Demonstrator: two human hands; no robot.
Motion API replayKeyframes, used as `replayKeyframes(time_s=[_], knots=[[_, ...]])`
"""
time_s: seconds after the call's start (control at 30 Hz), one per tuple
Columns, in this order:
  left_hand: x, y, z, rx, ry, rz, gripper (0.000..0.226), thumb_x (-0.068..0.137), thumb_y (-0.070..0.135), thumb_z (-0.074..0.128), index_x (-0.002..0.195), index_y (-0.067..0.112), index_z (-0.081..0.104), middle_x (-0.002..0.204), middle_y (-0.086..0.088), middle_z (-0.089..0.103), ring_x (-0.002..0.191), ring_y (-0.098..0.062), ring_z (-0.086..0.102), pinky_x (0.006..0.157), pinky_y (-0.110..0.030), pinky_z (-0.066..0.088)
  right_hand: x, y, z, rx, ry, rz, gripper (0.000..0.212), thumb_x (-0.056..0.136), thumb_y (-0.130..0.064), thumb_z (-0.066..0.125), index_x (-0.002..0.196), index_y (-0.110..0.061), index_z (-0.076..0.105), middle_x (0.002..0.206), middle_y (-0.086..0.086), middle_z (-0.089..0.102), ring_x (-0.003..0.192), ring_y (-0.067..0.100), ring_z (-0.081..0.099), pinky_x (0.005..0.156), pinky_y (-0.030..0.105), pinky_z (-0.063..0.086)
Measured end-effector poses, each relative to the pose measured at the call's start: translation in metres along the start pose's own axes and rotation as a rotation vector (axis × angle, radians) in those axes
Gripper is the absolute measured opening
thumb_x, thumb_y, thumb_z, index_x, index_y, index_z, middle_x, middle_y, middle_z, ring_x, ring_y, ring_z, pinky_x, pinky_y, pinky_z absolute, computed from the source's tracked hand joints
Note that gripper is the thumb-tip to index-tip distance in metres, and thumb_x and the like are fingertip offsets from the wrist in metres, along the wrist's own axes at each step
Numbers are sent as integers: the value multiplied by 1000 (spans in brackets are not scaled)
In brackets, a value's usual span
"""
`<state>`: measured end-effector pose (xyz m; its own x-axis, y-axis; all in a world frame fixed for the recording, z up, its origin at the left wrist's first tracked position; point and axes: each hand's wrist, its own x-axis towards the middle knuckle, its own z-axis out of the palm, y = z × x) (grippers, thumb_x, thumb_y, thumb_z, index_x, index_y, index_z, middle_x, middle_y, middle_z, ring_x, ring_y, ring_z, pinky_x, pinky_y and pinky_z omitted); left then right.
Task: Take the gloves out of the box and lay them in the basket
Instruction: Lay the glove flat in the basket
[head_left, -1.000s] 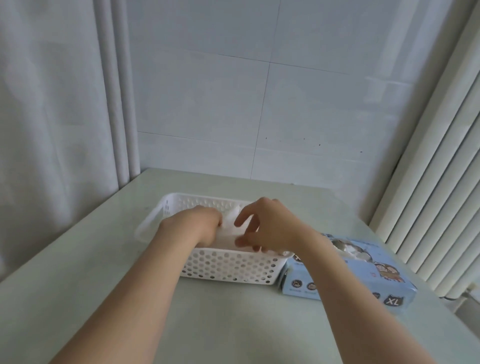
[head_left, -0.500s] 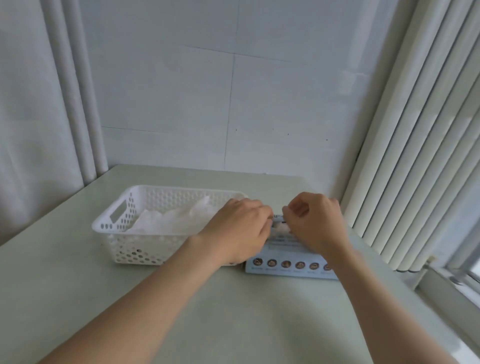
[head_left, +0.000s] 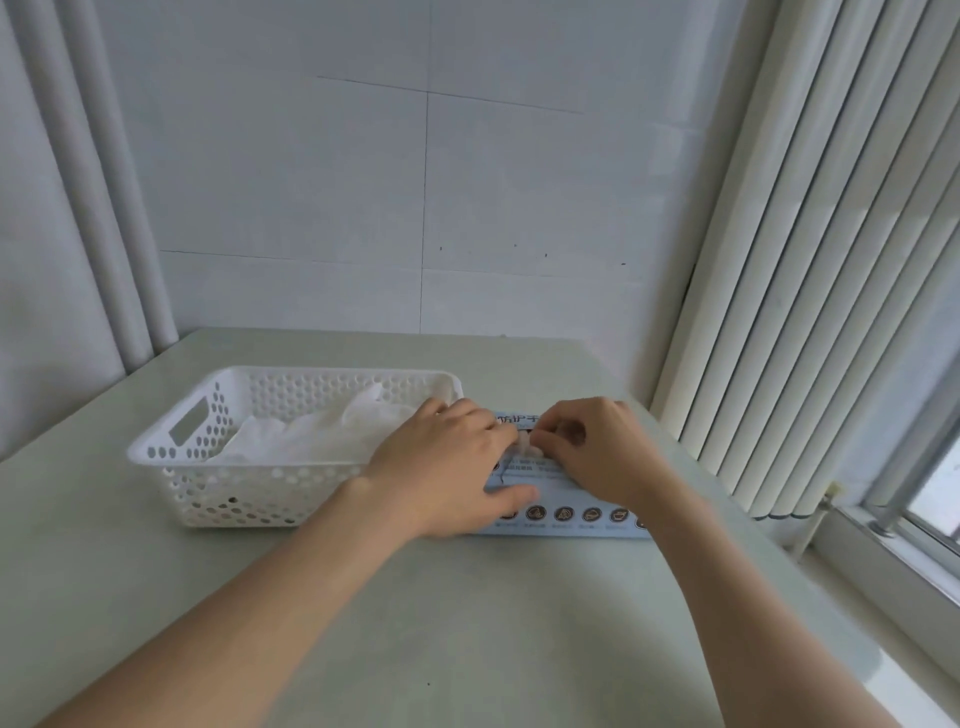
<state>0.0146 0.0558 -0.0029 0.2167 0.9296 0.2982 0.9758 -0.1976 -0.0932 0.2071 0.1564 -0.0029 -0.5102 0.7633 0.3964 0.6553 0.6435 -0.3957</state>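
Now, nearest us on the table (head_left: 467, 623), the left hand (head_left: 447, 467) is lying across the box (head_left: 571, 514) at its left end, fingers fairly straight, pressing down, probably so the box isn't lifting. At the box's top opening the right hand (head_left: 597, 452) is pinching a white glove (head_left: 524, 444) in curled fingertips. Just left of the box the basket (head_left: 156, 452) is waiting within easy reach, with gloves (head_left: 311, 436) already lying inside.

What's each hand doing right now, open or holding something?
Left hand: open, pressing down on the box.
Right hand: closed, pinching a glove at the box opening.
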Motion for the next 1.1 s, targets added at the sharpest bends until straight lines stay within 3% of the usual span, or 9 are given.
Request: replayKeyframes(time_s=[0.17, 0.3, 0.37, 0.53, 0.77, 0.9, 1.0, 1.1], knots=[[0, 0, 0, -6, -5, 1, 59, 96, 79, 34, 135, 39, 51, 130, 9, 59, 130, -15, 46, 108, -40, 38, 1, 5, 6, -1, 121, -79, 13, 105, -36, 51, 97, -35, 61, 85, -11, 62, 76, 7, 57, 77, 35, 47], [-1, 1, -1, -14, -8, 5, 62, 98, 77, 34, 146, 41, 47, 134, 7, 55, 135, -15, 43, 107, -42, 41, 0, 4, 8, 23, 226, -75, 17, 110, -35, 48, 97, -27, 54, 89, -12, 57, 80, 15, 55, 83, 42, 45], [-2, 1, -2, -8, -15, 7, 62, 98, 77, 34, 147, 41, 47, 134, 7, 54, 134, -15, 43, 105, -41, 42, 0, -1, 7, 71, 276, -45, 23, 111, -35, 47, 93, -22, 52, 88, -12, 57, 81, 16, 54, 80, 38, 43], [-2, 2, -5, 18, -36, 5, 61, 99, 76, 33, 146, 40, 50, 131, 5, 54, 132, -17, 43, 98, -41, 44, -1, -16, 2, 285, 455, 7, 29, 110, -35, 52, 90, -14, 56, 74, -7, 59, 68, 7, 53, 63, 11, 37], [-3, 4, -6, -9, -46, -15, 60, 97, 75, 36, 142, 38, 49, 126, 7, 55, 130, -16, 44, 92, -40, 48, -6, -32, 4, 424, 649, 23, 31, 112, -30, 50, 86, -12, 53, 66, -8, 55, 65, 15, 52, 57, 23, 38], [-5, 5, -13, -134, -53, -86, 58, 93, 77, 47, 129, 32, 38, 120, 8, 58, 113, -16, 57, 87, -42, 54, -5, -28, -2, 515, 512, 64, 36, 111, -34, 52, 85, -13, 65, 63, -2, 66, 58, 15, 60, 59, 29, 48], [-5, 6, -16, -226, -21, -138, 55, 96, 71, 46, 128, 29, 33, 115, 3, 60, 90, -20, 65, 78, -42, 56, -8, -30, -8, 717, 297, 61, 19, 106, -13, 56, 101, -15, 73, 77, 3, 77, 66, 15, 66, 63, 27, 51], [-5, 5, -18, -283, -10, -132, 55, 101, 57, 49, 144, 32, 25, 118, 0, 63, 93, -24, 66, 80, -45, 57, -9, -26, -10, 577, 316, 76, 33, 83, 1, 61, 103, -23, 71, 86, -3, 72, 77, 15, 64, 68, 27, 53]])
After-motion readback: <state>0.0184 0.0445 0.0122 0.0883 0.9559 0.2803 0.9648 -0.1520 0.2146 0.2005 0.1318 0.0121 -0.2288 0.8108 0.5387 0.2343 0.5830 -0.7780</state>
